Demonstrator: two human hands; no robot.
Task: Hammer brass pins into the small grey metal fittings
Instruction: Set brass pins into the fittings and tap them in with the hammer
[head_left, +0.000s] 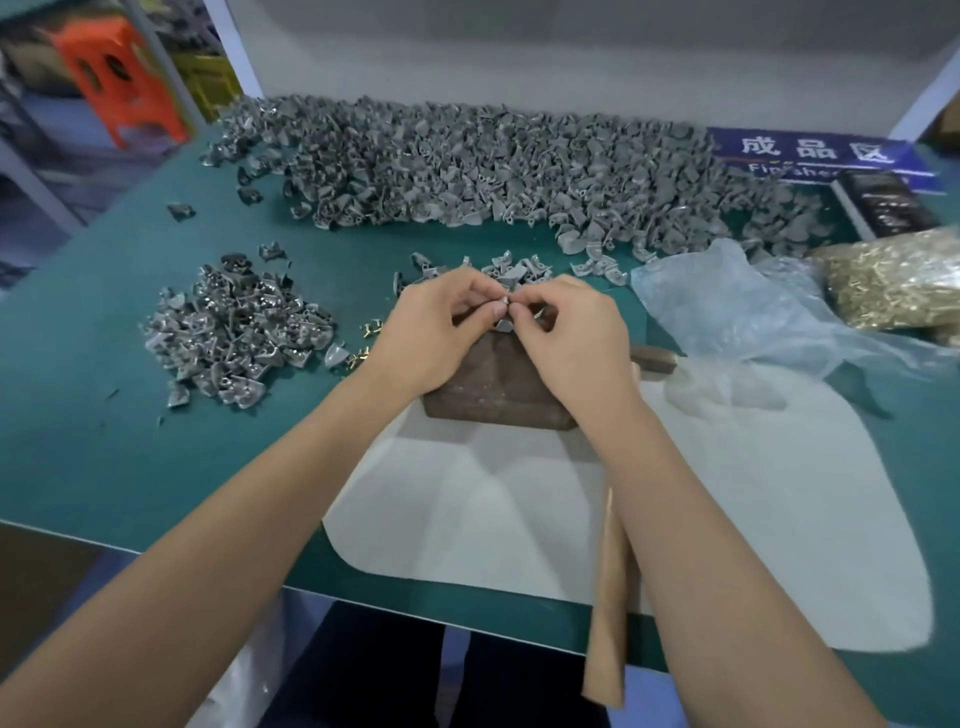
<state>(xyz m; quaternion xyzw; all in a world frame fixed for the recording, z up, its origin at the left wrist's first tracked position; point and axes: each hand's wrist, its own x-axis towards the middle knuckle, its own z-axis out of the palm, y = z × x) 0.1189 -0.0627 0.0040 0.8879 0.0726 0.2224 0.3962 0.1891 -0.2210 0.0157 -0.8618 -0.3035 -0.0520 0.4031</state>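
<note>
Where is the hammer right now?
In the head view the hammer lies unheld on the white mat, under the right forearm, its head beside the brown block.

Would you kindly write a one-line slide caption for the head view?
Both hands, left hand and right hand, pinch a small grey metal fitting and brass pin above a brown block.

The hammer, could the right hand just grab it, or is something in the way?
Nothing visible blocks the hammer, which lies by the right forearm. But the right hand is busy: its fingers and the left hand pinch a brass pin and a grey fitting above the brown block.
</note>
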